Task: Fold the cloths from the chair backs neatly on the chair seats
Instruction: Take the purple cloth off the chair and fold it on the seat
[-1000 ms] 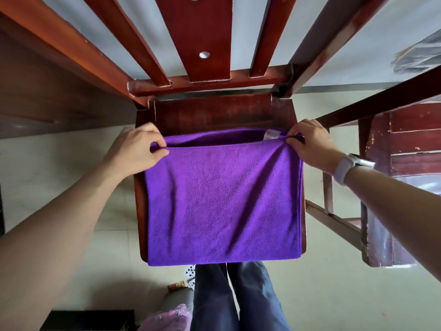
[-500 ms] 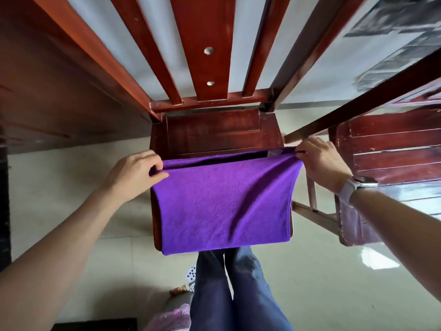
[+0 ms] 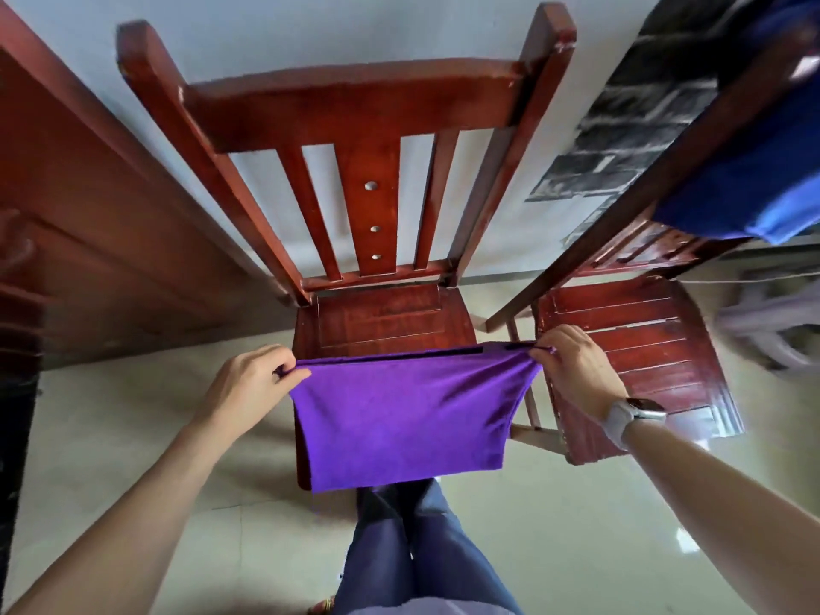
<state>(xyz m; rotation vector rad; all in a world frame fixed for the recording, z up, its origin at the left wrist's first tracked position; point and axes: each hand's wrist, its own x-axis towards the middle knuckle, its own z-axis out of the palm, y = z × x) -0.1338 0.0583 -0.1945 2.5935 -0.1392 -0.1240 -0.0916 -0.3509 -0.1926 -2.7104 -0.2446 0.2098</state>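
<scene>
purple cloth part-folded on chair seat | left hand, right hand pinch its far corners | blue cloth on next chair back unfolded

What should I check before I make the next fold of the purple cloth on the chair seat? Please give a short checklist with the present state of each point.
1. Left hand grip on the left corner of the purple cloth: ok, pinched.
2. Right hand grip on the right corner: ok, pinched.
3. Far edge straight between the hands: ok, taut.
4. Cloth surface smooth: not ok, creases near the right corner.
5. Bare chair seat beyond the cloth: ok, nothing lies on it.
6. Near edges aligned: cannot tell.
</scene>
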